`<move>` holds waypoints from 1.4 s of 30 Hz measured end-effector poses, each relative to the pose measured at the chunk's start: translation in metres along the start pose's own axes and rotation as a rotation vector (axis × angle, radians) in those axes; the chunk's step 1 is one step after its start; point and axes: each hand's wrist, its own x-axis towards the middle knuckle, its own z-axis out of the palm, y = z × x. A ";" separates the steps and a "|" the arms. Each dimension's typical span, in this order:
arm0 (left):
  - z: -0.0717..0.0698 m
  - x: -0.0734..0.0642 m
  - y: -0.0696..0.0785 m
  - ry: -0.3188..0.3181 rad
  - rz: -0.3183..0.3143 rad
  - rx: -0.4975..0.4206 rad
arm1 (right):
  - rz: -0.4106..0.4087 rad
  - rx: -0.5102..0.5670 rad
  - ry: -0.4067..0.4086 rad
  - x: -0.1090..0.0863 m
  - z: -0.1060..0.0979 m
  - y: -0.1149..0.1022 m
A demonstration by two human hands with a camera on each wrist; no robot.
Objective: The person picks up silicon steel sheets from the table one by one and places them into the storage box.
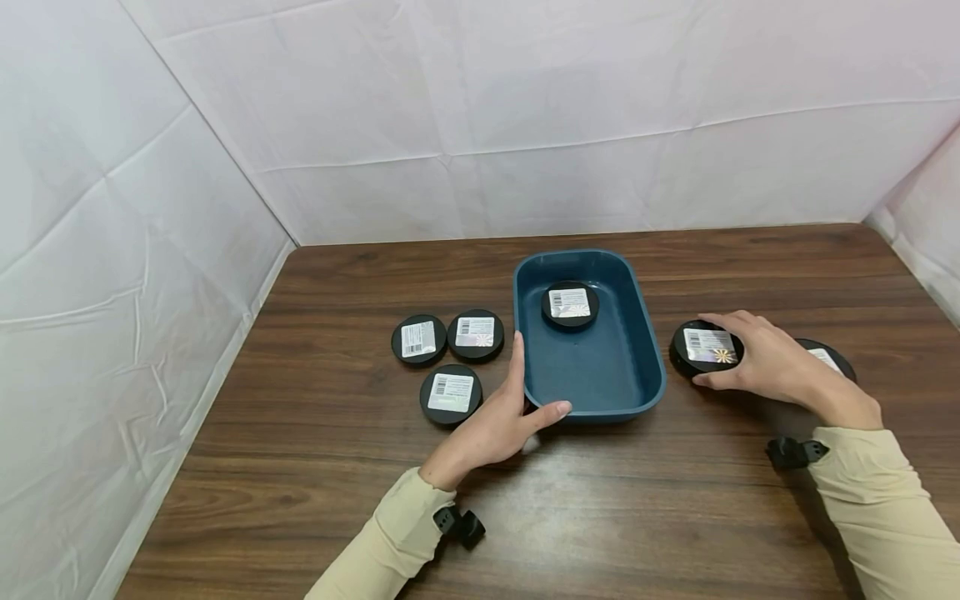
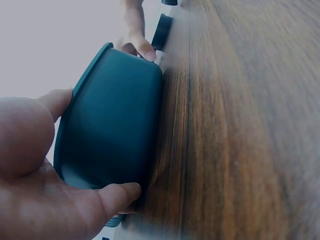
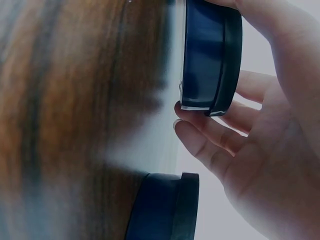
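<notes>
My left hand [image 1: 498,427] rests at the near left corner of a blue plastic tray [image 1: 592,379], its straight index finger along the left wall and its thumb on the near rim. Inside the tray sits a flat round black jar [image 1: 570,306], white label up. Out on the right, my right hand [image 1: 772,367] grips another labelled jar [image 1: 693,354], thumb on the near side and fingers on the far side. That jar's dark side and black lid [image 3: 231,55] show in the right wrist view. One more jar [image 1: 832,358] is partly hidden behind the right hand.
Left of the tray, three similar jars lie on the wooden table [image 1: 300,433]: one at the far left [image 1: 418,340], one beside the tray [image 1: 476,336] and one nearer [image 1: 451,394]. White cloth [image 1: 465,117] hangs behind the table and along both sides.
</notes>
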 end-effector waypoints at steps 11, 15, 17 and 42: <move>0.000 0.000 0.000 0.000 -0.008 0.005 | 0.018 -0.018 0.005 0.000 -0.004 -0.003; 0.000 -0.001 0.001 0.003 -0.010 0.003 | 0.024 -0.017 0.011 0.000 -0.006 -0.004; 0.000 -0.001 0.001 0.003 -0.010 0.002 | 0.028 -0.014 0.015 0.000 -0.006 -0.004; 0.000 -0.001 0.001 0.006 -0.004 -0.010 | 0.025 -0.032 0.152 -0.007 -0.011 -0.019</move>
